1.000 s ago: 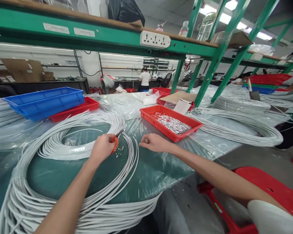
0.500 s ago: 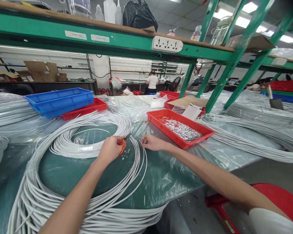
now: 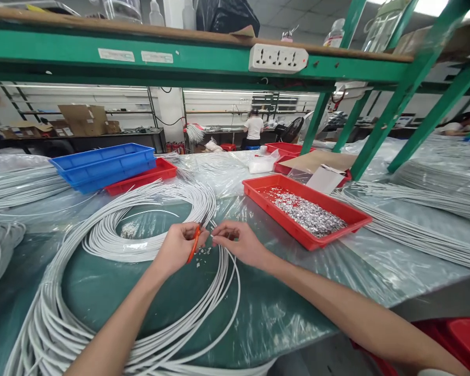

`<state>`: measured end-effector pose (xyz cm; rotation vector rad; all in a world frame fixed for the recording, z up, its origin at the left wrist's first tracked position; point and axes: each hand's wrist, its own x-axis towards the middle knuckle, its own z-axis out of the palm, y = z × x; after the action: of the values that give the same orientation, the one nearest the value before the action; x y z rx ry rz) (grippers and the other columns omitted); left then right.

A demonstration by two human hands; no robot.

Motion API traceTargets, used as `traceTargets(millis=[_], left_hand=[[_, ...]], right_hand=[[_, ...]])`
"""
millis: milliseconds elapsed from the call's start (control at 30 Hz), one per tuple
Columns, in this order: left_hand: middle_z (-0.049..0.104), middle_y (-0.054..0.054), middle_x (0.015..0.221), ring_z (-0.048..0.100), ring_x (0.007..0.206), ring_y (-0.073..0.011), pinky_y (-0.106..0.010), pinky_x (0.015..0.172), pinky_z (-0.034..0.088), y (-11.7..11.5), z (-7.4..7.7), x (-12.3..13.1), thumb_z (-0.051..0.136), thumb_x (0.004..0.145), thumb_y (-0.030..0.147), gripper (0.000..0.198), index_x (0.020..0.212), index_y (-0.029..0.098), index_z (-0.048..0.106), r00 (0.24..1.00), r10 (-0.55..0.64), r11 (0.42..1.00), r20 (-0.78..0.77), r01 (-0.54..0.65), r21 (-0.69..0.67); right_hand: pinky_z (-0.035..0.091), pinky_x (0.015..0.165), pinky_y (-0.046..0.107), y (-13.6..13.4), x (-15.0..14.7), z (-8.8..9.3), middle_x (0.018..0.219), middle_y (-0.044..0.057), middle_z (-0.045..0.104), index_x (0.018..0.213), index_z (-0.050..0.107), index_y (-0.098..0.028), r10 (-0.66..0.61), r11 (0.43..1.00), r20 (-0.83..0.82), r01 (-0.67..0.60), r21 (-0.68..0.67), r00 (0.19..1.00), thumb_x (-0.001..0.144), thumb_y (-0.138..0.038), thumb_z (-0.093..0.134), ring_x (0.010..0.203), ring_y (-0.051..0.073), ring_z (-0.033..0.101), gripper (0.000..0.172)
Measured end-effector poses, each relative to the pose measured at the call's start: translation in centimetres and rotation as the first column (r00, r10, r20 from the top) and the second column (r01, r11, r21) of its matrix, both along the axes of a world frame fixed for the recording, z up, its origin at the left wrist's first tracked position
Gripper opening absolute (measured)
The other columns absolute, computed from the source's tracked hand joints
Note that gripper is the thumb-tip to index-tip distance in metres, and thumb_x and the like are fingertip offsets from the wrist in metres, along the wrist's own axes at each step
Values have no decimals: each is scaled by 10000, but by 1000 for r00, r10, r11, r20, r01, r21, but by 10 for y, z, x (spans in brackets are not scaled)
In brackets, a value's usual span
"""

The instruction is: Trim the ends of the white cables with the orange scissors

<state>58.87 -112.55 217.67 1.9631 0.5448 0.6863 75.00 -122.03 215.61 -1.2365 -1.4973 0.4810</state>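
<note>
My left hand is closed around orange-handled scissors, whose dark blades point up and to the right. Close beside it, my right hand pinches the end of a white cable between thumb and fingertips. That cable curves down from my fingers to a large loose coil of white cables around both hands. A tighter white coil lies behind my left hand. Small clippings are scattered on the green table under the scissors.
A red tray of small shiny metal pieces stands right of my hands. Blue trays rest on a red tray at back left. More cable coils lie at both sides. A green shelf beam with a power strip crosses above.
My right hand has moved left with the cable end, now right beside the scissors. The view has shifted slightly; the red tray appears larger and farther right.
</note>
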Motion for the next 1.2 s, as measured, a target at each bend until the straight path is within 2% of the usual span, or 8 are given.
traceTargets(millis=[167,300,433,533,667,833,900,1200], left_hand=[[534,32,553,444,507,-82,-186,483,351,-8,3,4,696,744,353,258,644,147,578,999,-26,996,-38,23,-86],[515,53,528,418,475,-59,-164,465,331,-15,7,5,708,743,280,234,621,146,560,997,-37,995,-67,31,-98],[530,52,542,462,495,-62,-159,491,350,-18,8,5,691,778,275,249,620,155,541,996,-45,996,-80,40,-74],[527,45,549,463,513,-70,-166,510,358,-21,9,5,642,831,352,304,623,160,531,992,-8,1000,-122,6,-15],[458,46,570,400,546,-81,-181,508,322,-22,12,2,612,840,454,357,652,161,535,972,35,993,-233,-7,121],[351,57,584,323,562,-80,-197,506,249,-16,6,-2,603,828,504,435,617,165,430,937,43,972,-348,41,233],[314,59,579,294,558,-79,-203,497,216,-14,4,-3,599,829,510,460,603,168,390,926,38,967,-374,61,249],[266,63,556,250,532,-77,-223,479,163,-18,10,-4,588,814,551,480,599,174,385,903,5,972,-431,97,214]], right_hand=[[403,583,230,-9,4,-11,727,29,677,913,640,-138,80,995,-73,-84,-52,994,884,-333,610,627,115,572,199],[417,560,230,-12,5,-16,705,26,639,848,631,-127,140,981,-185,-162,-110,973,897,-341,585,562,96,515,224],[405,565,225,-14,3,-19,676,1,567,798,594,-136,212,974,-239,-226,-31,947,919,-305,552,575,90,493,212],[384,553,218,-14,3,-19,646,-23,497,801,555,-148,268,962,-292,-272,27,918,952,-331,515,573,85,457,241],[366,497,214,-13,8,-14,616,-38,457,824,539,-151,335,935,-447,-353,46,829,961,-388,516,520,83,418,274],[398,523,217,-15,15,-7,613,-49,388,819,533,-157,427,838,-663,-545,35,614,943,-348,566,531,81,383,230],[398,518,212,-16,15,-6,619,-48,367,801,537,-154,433,819,-691,-572,34,579,930,-316,587,528,77,352,214],[369,483,212,-18,13,-6,591,-62,324,768,545,-148,390,847,-669,-532,-10,633,903,-353,617,496,64,262,256]])
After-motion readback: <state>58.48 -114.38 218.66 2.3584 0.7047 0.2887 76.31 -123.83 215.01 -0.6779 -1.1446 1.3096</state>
